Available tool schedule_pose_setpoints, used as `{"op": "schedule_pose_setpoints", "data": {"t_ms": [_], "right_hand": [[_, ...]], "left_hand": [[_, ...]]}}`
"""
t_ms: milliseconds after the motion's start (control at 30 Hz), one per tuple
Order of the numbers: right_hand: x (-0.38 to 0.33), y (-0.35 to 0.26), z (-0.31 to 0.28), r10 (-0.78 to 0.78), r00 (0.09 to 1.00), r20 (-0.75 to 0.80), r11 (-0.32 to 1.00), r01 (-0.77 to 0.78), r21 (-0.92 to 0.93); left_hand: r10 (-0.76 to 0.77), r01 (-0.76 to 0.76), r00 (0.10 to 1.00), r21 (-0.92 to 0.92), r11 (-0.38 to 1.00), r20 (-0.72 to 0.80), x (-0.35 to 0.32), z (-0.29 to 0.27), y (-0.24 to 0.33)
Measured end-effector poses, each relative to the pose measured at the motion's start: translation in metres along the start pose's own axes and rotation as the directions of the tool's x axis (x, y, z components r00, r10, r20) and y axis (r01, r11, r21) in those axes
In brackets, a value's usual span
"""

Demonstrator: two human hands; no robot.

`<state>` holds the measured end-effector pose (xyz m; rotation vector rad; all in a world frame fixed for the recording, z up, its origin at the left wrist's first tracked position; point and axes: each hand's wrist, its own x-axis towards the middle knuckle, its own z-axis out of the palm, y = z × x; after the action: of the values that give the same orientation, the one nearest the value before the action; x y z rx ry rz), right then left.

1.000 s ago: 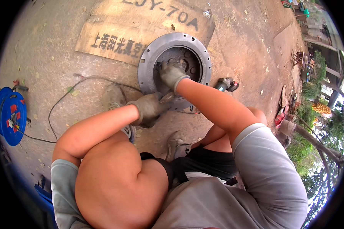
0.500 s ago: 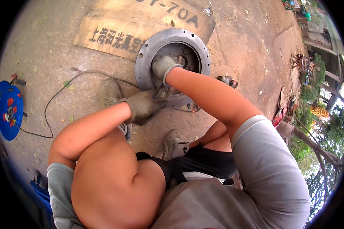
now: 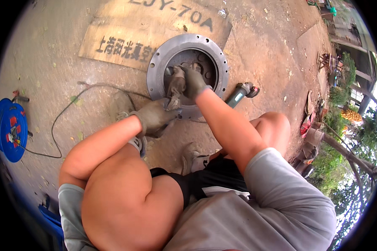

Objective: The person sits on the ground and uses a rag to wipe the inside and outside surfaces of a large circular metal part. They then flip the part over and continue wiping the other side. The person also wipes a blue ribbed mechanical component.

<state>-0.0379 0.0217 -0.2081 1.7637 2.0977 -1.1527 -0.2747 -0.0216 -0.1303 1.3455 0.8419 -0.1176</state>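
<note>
A grey round metal flanged housing (image 3: 153, 77) stands on the ground in front of me, with holes round its rim and a deep bore. My left hand (image 3: 155, 117), in a grey glove, is at the housing's near left edge, closed on the lower end of a crumpled grey-brown rag (image 3: 176, 85). From there the rag runs up over the rim into the bore. My right hand (image 3: 194, 81), gloved too, reaches into the bore beside the rag. Its fingers bend round the rag's upper end, partly hidden.
Right of the housing lies a power tool with a dark green body (image 3: 236, 96), seemingly an angle grinder. A blue cable reel (image 3: 13, 138) stands at far left, its black cord (image 3: 54, 115) running toward the housing. Beneath the housing's far side lies a printed plywood sheet (image 3: 117, 33). My shoes flank the near side.
My right hand has turned and shifted slightly right in the bore. More of the rag now shows, stretched upward from my left hand. The green tool body has come into sight.
</note>
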Motion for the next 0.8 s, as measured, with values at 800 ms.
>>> {"op": "schedule_pose_setpoints", "data": {"t_ms": [800], "right_hand": [[-0.134,-0.102,-0.028,0.071,0.993,0.091,0.809,-0.11,0.578]], "left_hand": [[-0.027,-0.111,0.978,-0.631,0.768,-0.205,0.009,0.02,-0.049]]}}
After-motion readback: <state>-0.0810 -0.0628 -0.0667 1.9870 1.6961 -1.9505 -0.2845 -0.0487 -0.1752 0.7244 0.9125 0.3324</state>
